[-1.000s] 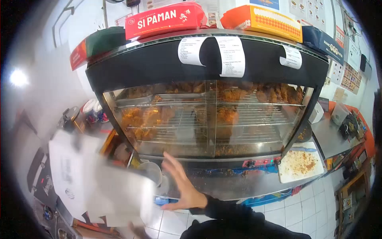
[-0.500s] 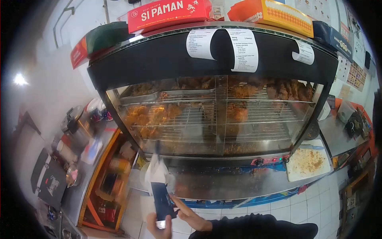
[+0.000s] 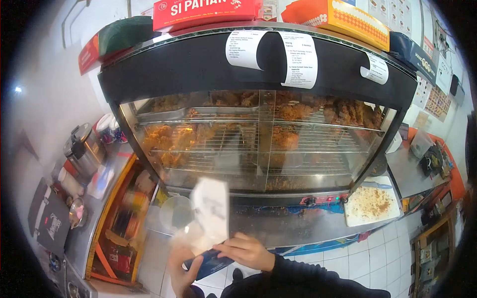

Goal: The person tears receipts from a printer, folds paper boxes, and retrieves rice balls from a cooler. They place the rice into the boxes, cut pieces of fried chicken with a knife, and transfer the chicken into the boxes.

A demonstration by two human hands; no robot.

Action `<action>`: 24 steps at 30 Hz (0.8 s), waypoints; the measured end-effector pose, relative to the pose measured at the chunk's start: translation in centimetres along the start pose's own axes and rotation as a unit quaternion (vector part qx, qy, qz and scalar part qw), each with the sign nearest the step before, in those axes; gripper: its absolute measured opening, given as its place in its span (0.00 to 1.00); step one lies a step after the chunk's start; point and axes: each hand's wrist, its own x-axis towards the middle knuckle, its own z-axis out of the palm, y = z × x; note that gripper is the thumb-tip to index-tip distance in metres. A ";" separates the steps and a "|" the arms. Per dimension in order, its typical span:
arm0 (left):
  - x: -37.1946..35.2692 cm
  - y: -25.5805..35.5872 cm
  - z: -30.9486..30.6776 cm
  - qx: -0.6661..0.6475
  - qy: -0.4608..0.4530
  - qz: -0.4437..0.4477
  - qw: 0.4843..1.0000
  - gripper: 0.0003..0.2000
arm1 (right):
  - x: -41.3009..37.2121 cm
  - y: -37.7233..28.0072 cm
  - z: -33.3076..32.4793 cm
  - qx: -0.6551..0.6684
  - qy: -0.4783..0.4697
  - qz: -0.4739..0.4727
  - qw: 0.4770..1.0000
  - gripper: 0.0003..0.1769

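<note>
Between my hands is a cardboard takeaway box (image 3: 211,263), dark blue outside and white inside. Its pale lid flap (image 3: 212,203) stands raised toward the display cabinet, smeared by motion. My left hand (image 3: 180,265) grips the box's left side, with the thumb over the blue front wall. My right hand (image 3: 247,252) holds the right front edge with bent fingers. What lies inside the box is too blurred to make out. Beyond it stands a heated glass cabinet (image 3: 264,144) with fried chicken (image 3: 169,141) on wire racks.
Below the cabinet runs a steel counter (image 3: 278,228). A round clear tub (image 3: 175,213) sits left of the box. A white cutting board (image 3: 370,206) with crumbs and a knife lies at right. Paper receipts (image 3: 300,59) hang from the cabinet top, below several boxes. A steel pot (image 3: 84,149) stands left.
The box has turned from a narrow upright shape to open, showing its white inside and raised flap. My right hand has moved up and right along its edge. The view has shifted slightly.
</note>
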 end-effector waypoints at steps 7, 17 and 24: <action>1.5 2.1 1.3 -0.197 -0.078 0.068 0.975 0.17 | 0.9 -1.8 -3.2 0.034 -0.225 0.066 0.972 0.38; -3.6 -8.1 -1.3 -0.370 0.051 0.011 0.928 0.19 | 0.6 3.1 -7.8 0.217 0.078 0.276 0.933 0.30; 2.7 -3.9 1.8 -0.393 0.091 -0.086 0.911 0.18 | 0.6 1.2 -2.0 0.149 -0.149 0.075 0.975 0.25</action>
